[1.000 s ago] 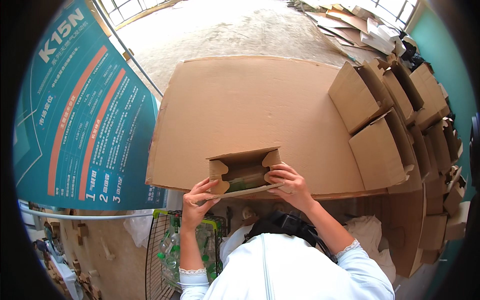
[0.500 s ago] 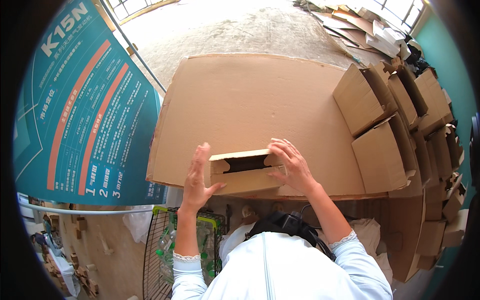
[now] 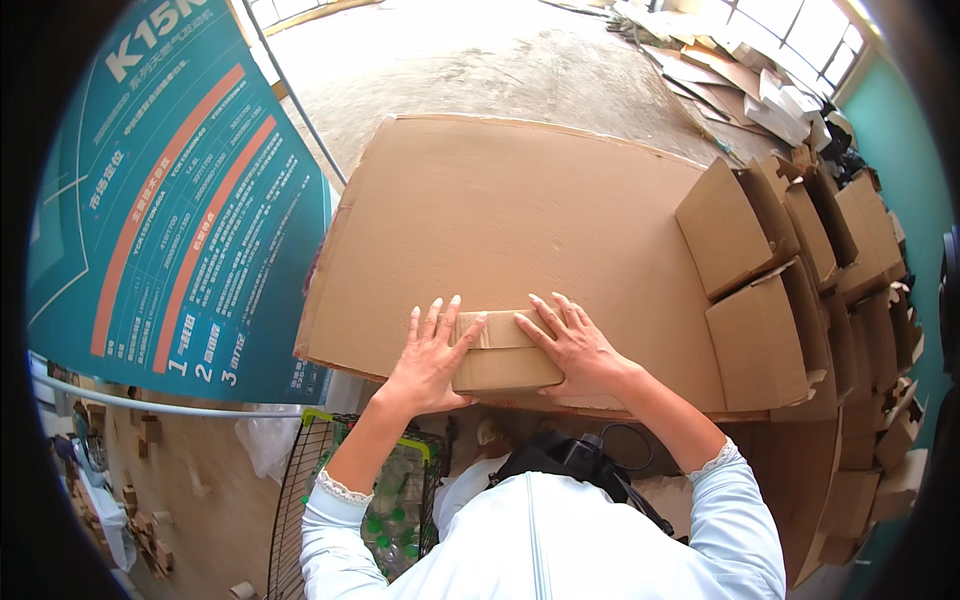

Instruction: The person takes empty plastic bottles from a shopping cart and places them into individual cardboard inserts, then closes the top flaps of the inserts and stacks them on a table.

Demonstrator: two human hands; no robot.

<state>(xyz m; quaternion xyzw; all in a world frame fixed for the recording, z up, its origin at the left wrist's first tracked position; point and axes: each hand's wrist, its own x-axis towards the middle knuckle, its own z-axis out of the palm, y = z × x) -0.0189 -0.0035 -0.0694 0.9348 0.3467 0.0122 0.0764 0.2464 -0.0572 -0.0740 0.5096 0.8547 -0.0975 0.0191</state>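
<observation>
A small brown cardboard box (image 3: 506, 368) sits near the front edge of the cardboard-topped work surface (image 3: 500, 210), its top flap folded down over the opening. From the left side, my left hand (image 3: 430, 362) clasps it, fingertips over the top's left edge and thumb low by the near face. My right hand (image 3: 582, 352) holds the opposite side, index finger on the top and thumb near the lower right corner. The box is held between both hands. Its inside is hidden.
Several open-topped cardboard boxes (image 3: 755, 335) stand stacked along the right side. A teal printed banner (image 3: 180, 240) rises at the left. Below the front edge, a black wire basket (image 3: 290, 510) holds plastic bottles. Flattened cardboard (image 3: 705, 75) lies on the far floor.
The box's raised far flap has come down, covering the dark opening. My hands have moved from beside the box onto its sides and top. The view has shifted slightly.
</observation>
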